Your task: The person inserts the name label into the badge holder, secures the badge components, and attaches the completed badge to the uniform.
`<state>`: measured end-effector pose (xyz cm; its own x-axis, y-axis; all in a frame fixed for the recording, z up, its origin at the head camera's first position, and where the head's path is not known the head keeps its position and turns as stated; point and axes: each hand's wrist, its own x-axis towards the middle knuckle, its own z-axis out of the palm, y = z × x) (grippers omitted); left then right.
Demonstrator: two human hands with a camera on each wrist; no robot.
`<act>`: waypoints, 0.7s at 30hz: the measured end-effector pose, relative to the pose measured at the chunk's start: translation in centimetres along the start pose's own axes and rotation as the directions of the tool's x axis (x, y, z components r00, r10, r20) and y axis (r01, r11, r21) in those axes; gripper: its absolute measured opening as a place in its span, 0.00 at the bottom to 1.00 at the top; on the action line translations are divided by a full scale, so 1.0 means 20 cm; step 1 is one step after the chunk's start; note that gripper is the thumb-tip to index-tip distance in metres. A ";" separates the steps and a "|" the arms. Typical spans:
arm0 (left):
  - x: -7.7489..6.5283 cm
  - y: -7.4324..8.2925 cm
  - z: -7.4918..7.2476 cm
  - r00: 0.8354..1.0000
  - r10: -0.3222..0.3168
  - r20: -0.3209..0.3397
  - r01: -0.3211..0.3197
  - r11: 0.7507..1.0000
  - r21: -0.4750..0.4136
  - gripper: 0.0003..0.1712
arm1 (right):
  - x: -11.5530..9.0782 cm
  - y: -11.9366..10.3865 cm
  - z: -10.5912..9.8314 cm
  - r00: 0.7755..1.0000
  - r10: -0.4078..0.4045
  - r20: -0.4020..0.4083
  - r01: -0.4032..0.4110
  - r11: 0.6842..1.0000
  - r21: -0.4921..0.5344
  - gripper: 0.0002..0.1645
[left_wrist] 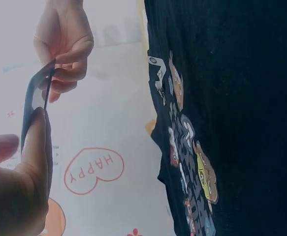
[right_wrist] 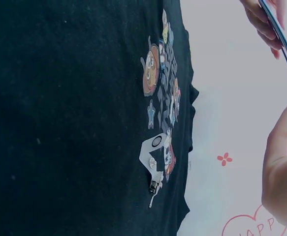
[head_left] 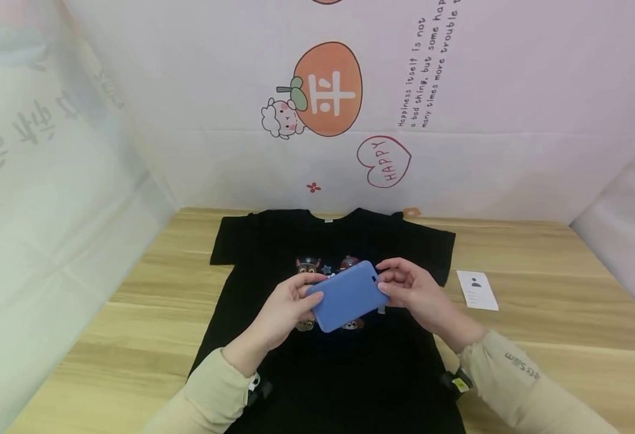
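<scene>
A flat blue card holder point(head_left: 350, 298) with a small slot at its right end is held up over a black T-shirt point(head_left: 360, 374). My left hand point(head_left: 287, 304) pinches its left end, thumb on the face towards me. At the slotted end, my right hand point(head_left: 412, 292) grips the corner between thumb and fingers. Seen edge-on in the left wrist view, the holder point(left_wrist: 27, 113) is thin and slightly bowed. Below the hands, a badge clip point(right_wrist: 151, 153) with a pale snap strap and metal end lies on the shirt beside its cartoon print point(right_wrist: 151, 71).
To the right of the shirt, a white card point(head_left: 477, 290) with a dark person icon lies on the wooden table point(head_left: 561, 283). A white printed backdrop point(head_left: 230, 163) stands behind the table, and pale sheets point(head_left: 78, 181) enclose both sides.
</scene>
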<state>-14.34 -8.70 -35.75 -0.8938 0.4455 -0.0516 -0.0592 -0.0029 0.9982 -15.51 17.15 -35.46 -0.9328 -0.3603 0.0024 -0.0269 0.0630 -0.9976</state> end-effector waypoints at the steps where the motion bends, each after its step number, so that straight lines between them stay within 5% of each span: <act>1: 0.00 -0.01 0.00 1.000 0.003 -0.012 -0.003 1.000 0.004 0.21 | 0.00 0.00 0.00 1.000 0.003 -0.002 -0.003 1.000 0.006 0.22; 6: 0.00 -0.02 0.00 0.998 0.007 -0.063 -0.006 1.000 0.009 0.20 | 0.00 0.02 0.01 1.000 0.007 0.009 -0.007 1.000 0.018 0.22; 21: -0.01 -0.02 0.01 0.997 0.008 -0.078 -0.002 0.996 0.084 0.19 | -0.04 0.00 -0.01 0.999 0.032 0.025 -0.031 0.999 -0.043 0.24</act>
<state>-14.01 -8.64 -36.04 -0.9261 0.3747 -0.0454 -0.0200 0.0715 0.9972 -14.76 17.57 -35.46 -0.9240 -0.3811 -0.0309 -0.0138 0.1140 -0.9934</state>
